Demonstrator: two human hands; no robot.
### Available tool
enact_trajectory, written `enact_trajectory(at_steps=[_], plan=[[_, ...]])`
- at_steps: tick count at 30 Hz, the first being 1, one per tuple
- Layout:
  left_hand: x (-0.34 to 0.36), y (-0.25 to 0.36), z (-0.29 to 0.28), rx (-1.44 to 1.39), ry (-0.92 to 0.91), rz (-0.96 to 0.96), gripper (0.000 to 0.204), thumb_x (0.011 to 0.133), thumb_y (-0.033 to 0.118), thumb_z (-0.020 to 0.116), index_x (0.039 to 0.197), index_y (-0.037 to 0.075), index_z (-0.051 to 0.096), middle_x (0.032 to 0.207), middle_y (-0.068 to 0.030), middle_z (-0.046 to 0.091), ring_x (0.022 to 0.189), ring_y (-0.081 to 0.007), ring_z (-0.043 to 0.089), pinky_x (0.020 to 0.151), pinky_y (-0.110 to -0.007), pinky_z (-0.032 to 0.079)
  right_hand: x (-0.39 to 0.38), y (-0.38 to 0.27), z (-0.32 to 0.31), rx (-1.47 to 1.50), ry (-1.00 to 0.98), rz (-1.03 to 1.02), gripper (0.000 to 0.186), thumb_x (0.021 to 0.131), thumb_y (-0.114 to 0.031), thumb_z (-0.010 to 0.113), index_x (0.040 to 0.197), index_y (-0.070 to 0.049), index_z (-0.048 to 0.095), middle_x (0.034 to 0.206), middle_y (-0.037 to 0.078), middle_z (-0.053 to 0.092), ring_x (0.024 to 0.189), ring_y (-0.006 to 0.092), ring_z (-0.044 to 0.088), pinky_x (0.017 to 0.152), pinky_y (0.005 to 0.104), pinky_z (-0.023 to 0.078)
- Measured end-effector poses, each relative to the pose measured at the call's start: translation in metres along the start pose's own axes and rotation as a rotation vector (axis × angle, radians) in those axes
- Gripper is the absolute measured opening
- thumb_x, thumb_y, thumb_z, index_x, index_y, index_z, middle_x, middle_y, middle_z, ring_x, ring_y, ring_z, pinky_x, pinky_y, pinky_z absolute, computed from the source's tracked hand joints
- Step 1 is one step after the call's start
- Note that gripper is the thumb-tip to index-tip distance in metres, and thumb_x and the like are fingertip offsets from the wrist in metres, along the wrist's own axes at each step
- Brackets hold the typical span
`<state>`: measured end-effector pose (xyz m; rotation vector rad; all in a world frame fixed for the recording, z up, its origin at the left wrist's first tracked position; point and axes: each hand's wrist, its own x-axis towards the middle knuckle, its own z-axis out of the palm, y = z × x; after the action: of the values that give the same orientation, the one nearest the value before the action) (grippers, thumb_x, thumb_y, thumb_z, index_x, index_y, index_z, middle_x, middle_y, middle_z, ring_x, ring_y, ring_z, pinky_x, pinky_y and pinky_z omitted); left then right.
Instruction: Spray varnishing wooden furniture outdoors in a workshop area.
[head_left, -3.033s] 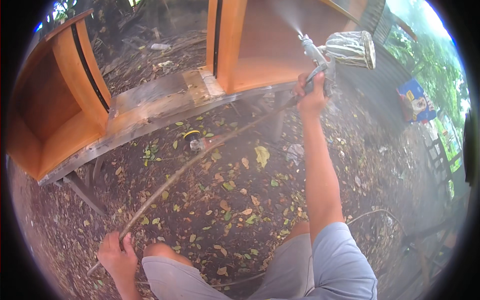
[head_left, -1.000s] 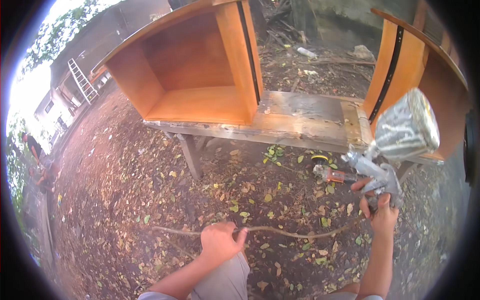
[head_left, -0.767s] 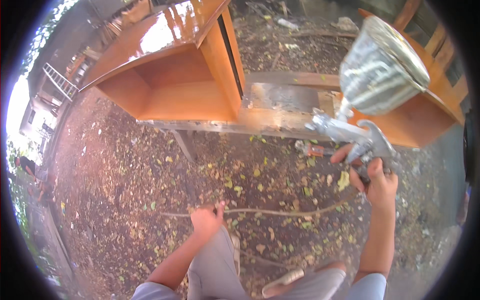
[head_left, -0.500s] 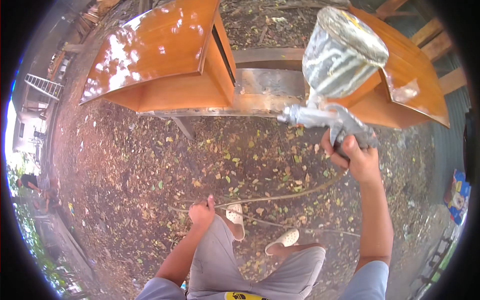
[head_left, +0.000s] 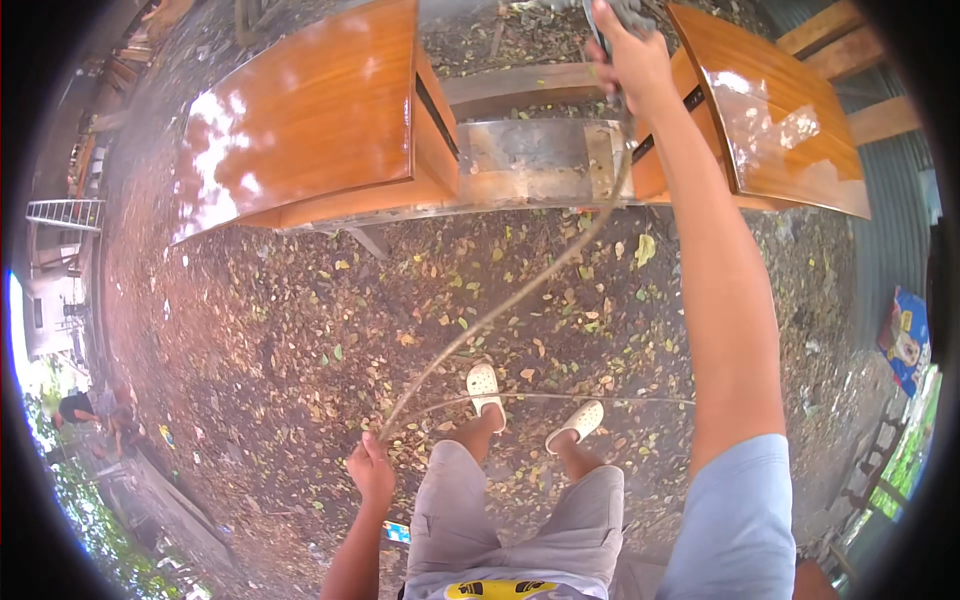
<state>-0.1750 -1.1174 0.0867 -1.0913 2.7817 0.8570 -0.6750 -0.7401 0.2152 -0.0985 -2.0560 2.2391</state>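
In the head view, my right grip [head_left: 637, 65] is closed round the spray gun [head_left: 634, 12], seen past the tabletop's [head_left: 530, 160] far edge; I judge it stiff, top-heavy, best held by its handle. My left grip [head_left: 371, 472] curls round the bendy hose [head_left: 490, 318].

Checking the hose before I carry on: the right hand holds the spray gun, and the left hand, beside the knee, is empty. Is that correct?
Not empty: the head view shows the left hand gripping the hose. It is beside the knee, and the right hand holds the spray gun, as you said.
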Motion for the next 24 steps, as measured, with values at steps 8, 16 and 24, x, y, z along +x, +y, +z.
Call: enact_trajectory(at_steps=[8,16,24], plan=[[0.010,-0.037,-0.049,0.211,-0.128,-0.042,0.046,0.090,0.036,0.068,0.072,-0.005,0.059,0.060,-0.0167,0.058,0.054,-0.0302,0.055,0.055,-0.043,0.042,-0.050,0.023,0.017,0.206,0.115,-0.084,0.036,0.095,-0.038,0.064,0.101,-0.003,0.065,0.080,0.013,0.071,0.040,0.0093,0.045,0.036,0.0258,0.035],[0.076,-0.165,-0.113,0.380,-0.275,-0.135,0.043,0.087,0.034,0.070,0.072,-0.006,0.064,0.056,-0.0174,0.058,0.052,-0.0290,0.057,0.055,-0.044,0.044,-0.205,0.053,0.019,0.561,0.056,0.396,0.040,0.095,-0.043,0.064,0.102,-0.005,0.056,0.066,0.008,0.059,0.038,0.0092,0.039,0.037,0.0266,0.033],[0.123,-0.149,-0.116,0.326,-0.363,-0.135,0.043,0.089,0.032,0.068,0.067,-0.005,0.063,0.051,-0.0125,0.056,0.045,-0.0204,0.052,0.050,-0.043,0.041,-0.201,0.145,0.031,0.319,0.240,0.685,0.042,0.094,-0.044,0.067,0.092,-0.006,0.049,0.061,0.003,0.049,0.040,0.0093,0.034,0.039,0.0314,0.029]])
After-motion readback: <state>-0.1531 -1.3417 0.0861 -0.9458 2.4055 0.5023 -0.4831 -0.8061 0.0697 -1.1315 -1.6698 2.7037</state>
